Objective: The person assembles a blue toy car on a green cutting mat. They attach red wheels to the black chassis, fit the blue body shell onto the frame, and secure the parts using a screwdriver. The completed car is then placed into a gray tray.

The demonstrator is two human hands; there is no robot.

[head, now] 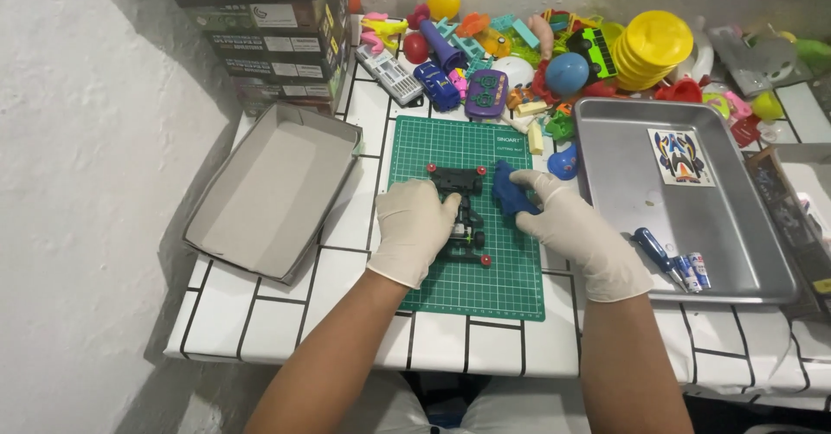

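Note:
A black toy car chassis (pixel 463 213) with small red rollers at its corners lies on a green cutting mat (pixel 472 278). My left hand (pixel 415 231), in a white glove, rests on the chassis's left side and grips it. In my gloved right hand (pixel 567 222) is a blue toy car body shell (pixel 512 193), kept just right of the chassis, over the mat.
An open grey cardboard box lid (pixel 273 187) lies left of the mat. A metal tray (pixel 692 218) on the right carries a sticker sheet (pixel 681 155), a blue screwdriver (pixel 653 250) and batteries (pixel 692 271). Heaped colourful toys (pixel 519 53) and stacked boxes (pixel 268 27) fill the back.

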